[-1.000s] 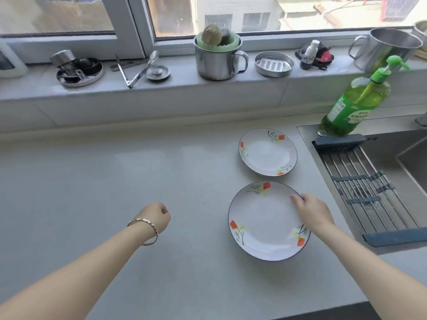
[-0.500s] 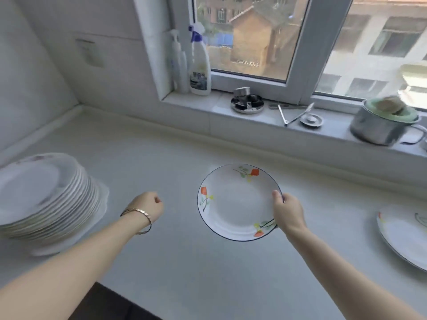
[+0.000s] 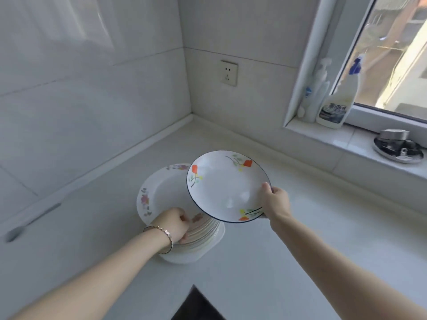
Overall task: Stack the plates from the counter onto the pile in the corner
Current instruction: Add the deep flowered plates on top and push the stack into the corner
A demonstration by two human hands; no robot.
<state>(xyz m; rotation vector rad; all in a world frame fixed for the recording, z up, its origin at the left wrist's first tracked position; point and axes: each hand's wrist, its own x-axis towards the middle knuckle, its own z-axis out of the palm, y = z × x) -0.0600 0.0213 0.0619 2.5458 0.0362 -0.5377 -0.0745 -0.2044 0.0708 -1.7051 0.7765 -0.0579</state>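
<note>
A white plate with orange flowers and a dark rim (image 3: 224, 188) hangs tilted in the air, partly over the pile. My right hand (image 3: 276, 200) grips its right edge, thumb on top. The pile of plates (image 3: 161, 195) stands on the counter near the corner; its top plate is white with purple flowers. My left hand (image 3: 174, 224), with a bracelet on the wrist, holds the near edge of the pile, fingers curled round the rims.
Tiled walls meet at the corner behind the pile, with a wall socket (image 3: 228, 73) above. On the window sill at right stand spray bottles (image 3: 338, 98) and a metal dish (image 3: 398, 147). The counter's front edge drops off at a dark gap (image 3: 196, 306).
The view has swung left to the corner. My right hand has carried the flowered plate over to the pile, and my left hand has moved onto the pile's near edge.
</note>
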